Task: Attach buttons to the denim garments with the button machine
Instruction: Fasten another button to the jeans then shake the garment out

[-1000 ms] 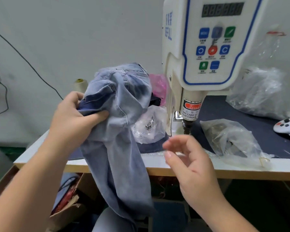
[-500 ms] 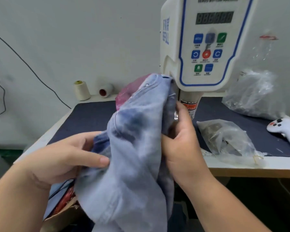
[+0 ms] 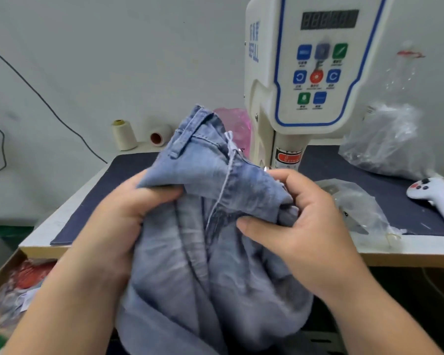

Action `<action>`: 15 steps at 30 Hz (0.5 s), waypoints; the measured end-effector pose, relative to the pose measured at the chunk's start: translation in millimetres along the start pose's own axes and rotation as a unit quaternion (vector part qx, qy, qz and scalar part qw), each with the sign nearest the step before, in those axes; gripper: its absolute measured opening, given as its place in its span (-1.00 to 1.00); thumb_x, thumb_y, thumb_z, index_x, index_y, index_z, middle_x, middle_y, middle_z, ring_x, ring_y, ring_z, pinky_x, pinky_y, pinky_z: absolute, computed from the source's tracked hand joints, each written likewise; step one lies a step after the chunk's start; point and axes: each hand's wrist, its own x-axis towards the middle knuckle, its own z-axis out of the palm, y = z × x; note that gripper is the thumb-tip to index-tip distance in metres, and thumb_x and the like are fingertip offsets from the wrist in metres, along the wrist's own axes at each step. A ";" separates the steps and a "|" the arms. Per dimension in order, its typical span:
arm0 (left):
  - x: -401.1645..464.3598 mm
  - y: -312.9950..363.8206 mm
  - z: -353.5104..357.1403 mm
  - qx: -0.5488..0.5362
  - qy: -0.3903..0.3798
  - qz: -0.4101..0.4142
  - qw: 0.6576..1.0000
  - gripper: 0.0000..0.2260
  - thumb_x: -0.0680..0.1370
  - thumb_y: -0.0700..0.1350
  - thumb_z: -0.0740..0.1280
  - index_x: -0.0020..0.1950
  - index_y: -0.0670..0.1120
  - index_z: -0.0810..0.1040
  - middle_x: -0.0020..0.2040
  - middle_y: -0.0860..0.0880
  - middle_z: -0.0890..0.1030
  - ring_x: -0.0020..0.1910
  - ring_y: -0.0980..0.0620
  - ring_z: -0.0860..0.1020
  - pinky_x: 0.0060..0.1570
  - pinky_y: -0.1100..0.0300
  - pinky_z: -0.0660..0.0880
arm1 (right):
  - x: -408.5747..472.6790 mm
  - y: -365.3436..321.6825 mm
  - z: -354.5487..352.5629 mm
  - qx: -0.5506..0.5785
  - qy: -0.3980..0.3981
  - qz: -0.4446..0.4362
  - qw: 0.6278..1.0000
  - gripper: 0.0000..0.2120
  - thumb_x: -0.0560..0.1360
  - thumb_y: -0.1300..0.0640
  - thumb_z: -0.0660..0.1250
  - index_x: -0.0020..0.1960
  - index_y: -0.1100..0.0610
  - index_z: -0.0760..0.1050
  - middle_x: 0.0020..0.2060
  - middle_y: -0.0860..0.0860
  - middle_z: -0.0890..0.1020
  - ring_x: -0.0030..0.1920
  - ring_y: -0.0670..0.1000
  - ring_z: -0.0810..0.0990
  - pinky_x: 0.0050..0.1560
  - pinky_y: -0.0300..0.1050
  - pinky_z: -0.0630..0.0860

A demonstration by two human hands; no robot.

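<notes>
Both hands are gripping the light blue denim garment (image 3: 210, 226) in the centre of the frame. The left hand (image 3: 128, 213) is holding a fold of the cloth at centre left, with its thumb lying on top of the fabric and its fingers curled under it. The right hand (image 3: 300, 221) is pinching the waistband edge at centre right, with the thumb pressing from below and the curled fingers closing from above. The garment is bunching up between the two hands; its waistband with a belt loop is rising above them, and the rest is hanging down to the lower edge of the frame, in front of the table (image 3: 408, 249).

The button machine (image 3: 292, 73) is standing in the upper right of the frame, just behind the right hand, and its control panel with coloured keys is facing the camera. To the right of the hands, clear plastic bags (image 3: 356, 203) are lying on the dark mat (image 3: 369, 170), and a white controller (image 3: 436, 196) is lying near the right edge. Two thread spools (image 3: 124, 134) are standing by the wall at upper centre left. A cardboard box (image 3: 8, 290) is sitting at the lower left.
</notes>
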 end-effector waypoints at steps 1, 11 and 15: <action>5.7 0.8 -0.2 -0.019 0.016 -0.018 1.000 -0.73 0.34 -0.24 0.35 -0.06 -0.05 0.77 -0.03 -0.13 0.73 -0.04 -0.08 0.71 -0.14 0.13 0.66 | 0.2 1.2 -8.4 0.007 -0.027 0.021 0.999 -0.65 0.27 0.05 0.55 0.02 -0.08 0.58 -0.10 -0.08 0.70 -0.08 -0.09 0.69 -0.03 -0.15 0.60; 27.7 -30.1 2.1 -0.199 -0.160 -0.181 0.950 -0.77 0.21 -0.16 0.52 -0.21 -0.26 0.70 -0.21 -0.20 0.69 -0.19 -0.13 0.67 -0.10 0.11 0.61 | -13.1 16.4 -26.5 0.072 -0.219 0.075 0.970 -0.56 0.31 -0.09 0.49 0.19 -0.09 0.60 0.04 0.01 0.53 0.06 0.01 0.56 0.08 -0.20 0.47; 24.6 -51.6 2.5 -0.123 -0.035 -0.160 0.979 -0.61 -0.15 -0.09 0.62 -0.41 -0.18 0.65 -0.39 -0.11 0.62 -0.41 -0.05 0.60 -0.34 0.21 0.58 | -24.3 19.1 -15.7 0.067 -0.208 0.074 0.973 -0.52 0.24 -0.09 0.58 0.14 -0.09 0.64 -0.14 -0.21 0.46 -0.12 -0.19 0.52 -0.03 -0.37 0.41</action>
